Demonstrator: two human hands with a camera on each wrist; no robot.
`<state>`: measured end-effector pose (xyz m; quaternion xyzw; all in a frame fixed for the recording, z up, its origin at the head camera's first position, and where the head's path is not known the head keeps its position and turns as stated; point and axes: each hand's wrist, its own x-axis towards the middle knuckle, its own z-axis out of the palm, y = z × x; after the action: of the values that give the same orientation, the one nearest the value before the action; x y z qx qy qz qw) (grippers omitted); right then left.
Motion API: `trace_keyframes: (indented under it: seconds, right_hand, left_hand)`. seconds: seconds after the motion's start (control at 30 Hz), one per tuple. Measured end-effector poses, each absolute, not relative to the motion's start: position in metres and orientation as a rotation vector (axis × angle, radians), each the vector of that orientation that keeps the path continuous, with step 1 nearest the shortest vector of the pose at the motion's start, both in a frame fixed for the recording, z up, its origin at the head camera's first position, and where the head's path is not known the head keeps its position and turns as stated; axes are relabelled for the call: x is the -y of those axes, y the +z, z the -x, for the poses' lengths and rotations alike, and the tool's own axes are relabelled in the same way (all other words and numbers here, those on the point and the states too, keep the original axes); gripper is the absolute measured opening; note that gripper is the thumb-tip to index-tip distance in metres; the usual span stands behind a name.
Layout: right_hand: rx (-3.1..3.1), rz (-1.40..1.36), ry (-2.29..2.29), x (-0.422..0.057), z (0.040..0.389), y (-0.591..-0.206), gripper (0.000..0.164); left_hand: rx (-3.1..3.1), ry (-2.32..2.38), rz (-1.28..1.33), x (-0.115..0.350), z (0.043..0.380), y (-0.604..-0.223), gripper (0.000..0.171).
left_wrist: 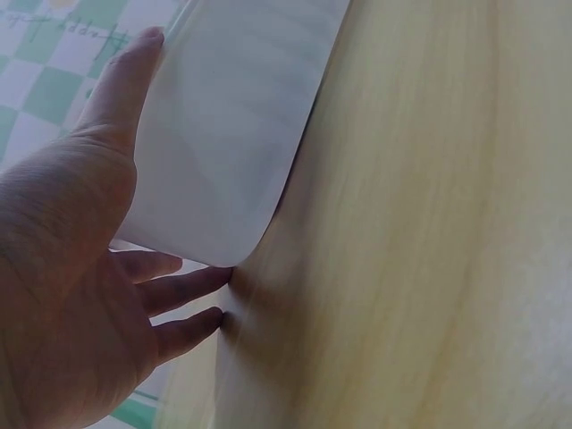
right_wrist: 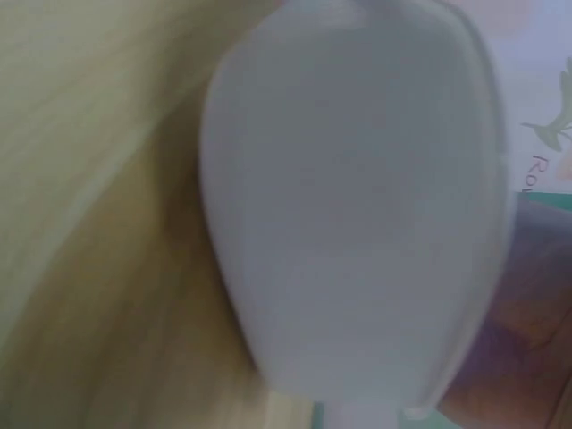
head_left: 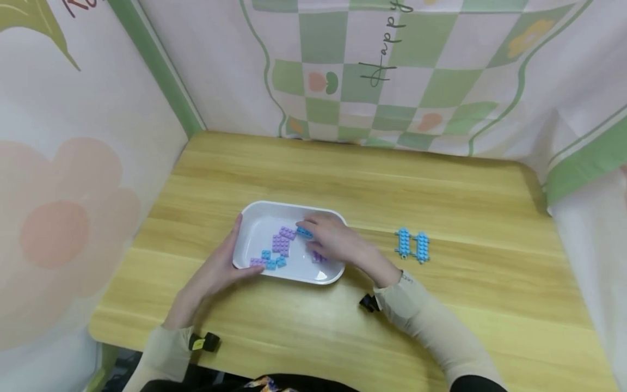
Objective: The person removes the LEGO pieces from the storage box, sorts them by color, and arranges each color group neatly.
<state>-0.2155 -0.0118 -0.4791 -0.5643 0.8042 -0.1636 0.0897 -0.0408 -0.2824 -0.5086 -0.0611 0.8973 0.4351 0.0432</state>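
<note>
A white tray (head_left: 299, 269) stands on the table with lilac and blue toy building bricks in it. My left hand (head_left: 222, 261) holds the tray at its left end, thumb over the near rim. In the left wrist view, its other fingers (left_wrist: 188, 290) lie along the tray's lower corner. Reaching in over the right end, my right hand (head_left: 335, 239) has a blue building brick (head_left: 304, 232) at its fingertips. Lilac bricks (head_left: 281, 245) and small blue bricks (head_left: 271, 264) lie left of it. Another lilac brick (head_left: 319, 257) is partly hidden under the right hand.
Two blue brick pieces with side pegs, a left one (head_left: 403, 243) and a right one (head_left: 422, 247), lie side by side right of the tray. The wooden table (head_left: 294, 174) meets a checked curtain (head_left: 382, 103) at the back.
</note>
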Motion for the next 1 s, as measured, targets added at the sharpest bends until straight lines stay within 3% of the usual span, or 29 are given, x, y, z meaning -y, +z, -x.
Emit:
trace_keyframes:
  seconds: [0.43, 1.0]
  right_hand:
    - [-2.378, 1.642, -0.374, 0.023, 0.223, -0.484, 0.042]
    - [-2.454, 1.634, -0.879, -0.002, 0.22, -0.471, 0.048]
  left_hand:
    - [-2.744, 1.34, 0.193, 0.28, 0.042, -0.508, 0.138]
    - [-2.759, 1.29, 0.212, 0.277, 0.037, -0.505, 0.138]
